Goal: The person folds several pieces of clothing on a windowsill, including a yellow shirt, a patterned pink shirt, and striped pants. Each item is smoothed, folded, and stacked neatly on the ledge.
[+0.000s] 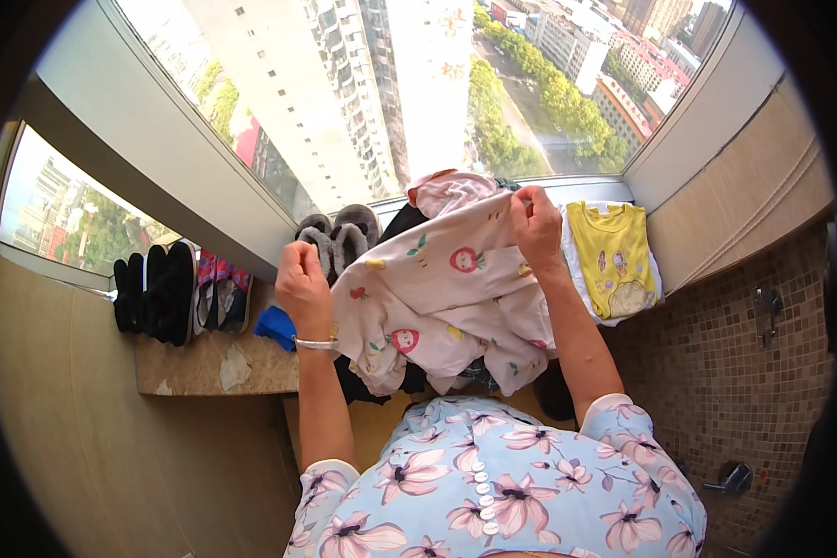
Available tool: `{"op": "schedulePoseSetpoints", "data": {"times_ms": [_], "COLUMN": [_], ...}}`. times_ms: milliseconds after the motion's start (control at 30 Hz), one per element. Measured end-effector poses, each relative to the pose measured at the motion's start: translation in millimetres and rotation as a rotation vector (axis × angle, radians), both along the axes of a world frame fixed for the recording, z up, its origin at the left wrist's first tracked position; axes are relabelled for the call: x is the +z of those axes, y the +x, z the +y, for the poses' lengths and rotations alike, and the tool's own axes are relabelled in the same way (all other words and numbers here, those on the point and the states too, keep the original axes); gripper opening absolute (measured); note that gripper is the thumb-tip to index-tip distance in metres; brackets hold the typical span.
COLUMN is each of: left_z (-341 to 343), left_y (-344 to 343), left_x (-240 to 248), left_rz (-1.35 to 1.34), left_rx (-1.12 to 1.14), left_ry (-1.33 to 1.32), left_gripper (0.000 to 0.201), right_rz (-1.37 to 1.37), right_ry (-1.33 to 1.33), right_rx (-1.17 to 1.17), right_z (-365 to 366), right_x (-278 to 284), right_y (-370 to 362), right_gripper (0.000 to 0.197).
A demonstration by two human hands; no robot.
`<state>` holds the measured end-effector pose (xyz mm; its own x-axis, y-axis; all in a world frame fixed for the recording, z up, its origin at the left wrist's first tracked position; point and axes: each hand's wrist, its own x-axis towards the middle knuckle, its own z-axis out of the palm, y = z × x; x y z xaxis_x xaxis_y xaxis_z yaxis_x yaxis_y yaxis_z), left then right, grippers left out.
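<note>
Between my two raised hands stretches a pale pink garment [446,288] printed with strawberry faces, small fruit and leaves. My left hand [304,279] is closed on its upper left edge, near a pair of grey fleece-lined slippers. At the upper right edge my right hand [536,226] grips the same cloth in a fist. The lower part hangs in loose folds over other clothes on the sill, so its full shape cannot be told. A crumpled pink piece of cloth [451,193] shows behind it, against the window.
On the right of the sill lies a folded yellow T-shirt [614,251] on white cloth. Grey slippers [353,223], a blue cloth [274,325] and black shoes [169,293] stand or lie along the stone ledge [214,367] to the left. A tiled wall with taps [767,312] is at right.
</note>
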<state>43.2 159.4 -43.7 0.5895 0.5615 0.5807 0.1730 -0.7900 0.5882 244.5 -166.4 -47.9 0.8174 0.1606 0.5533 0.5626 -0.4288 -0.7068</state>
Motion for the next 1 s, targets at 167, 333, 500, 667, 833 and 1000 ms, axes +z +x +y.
{"op": "schedulePoseSetpoints", "data": {"times_ms": [167,333,500,667,833,1000], "left_z": [-13.0,-38.7,-35.1,-32.7,-36.0,-27.5], "left_y": [13.0,17.6,37.2,6.9,0.4,41.1], "left_x": [-23.6,-36.9,-42.9,-45.0,3.2,-6.5], "left_rz": [0.063,0.139,0.316,0.502,0.246,0.123], "left_rx": [-0.038,-0.204,-0.255,-0.138,-0.008,0.12], "left_ry": [0.052,0.033,0.157,0.211,0.211,0.347], "left_gripper": [0.01,0.015,0.017,0.011,0.011,0.029], "right_rz": [-0.052,-0.104,-0.292,-0.258,-0.317,-0.19], "right_ry": [-0.27,-0.293,-0.495,-0.473,-0.256,-0.272], "right_rx": [-0.042,0.057,0.112,0.119,0.024,-0.197], "right_z": [4.6,7.1,34.7,19.0,13.3,32.4], "right_x": [-47.9,-52.6,-36.1,-37.3,-14.0,-21.9], "right_y": [18.8,16.6,21.9,18.5,17.9,53.1], "right_gripper": [0.018,0.034,0.022,0.004,0.002,0.015]}}
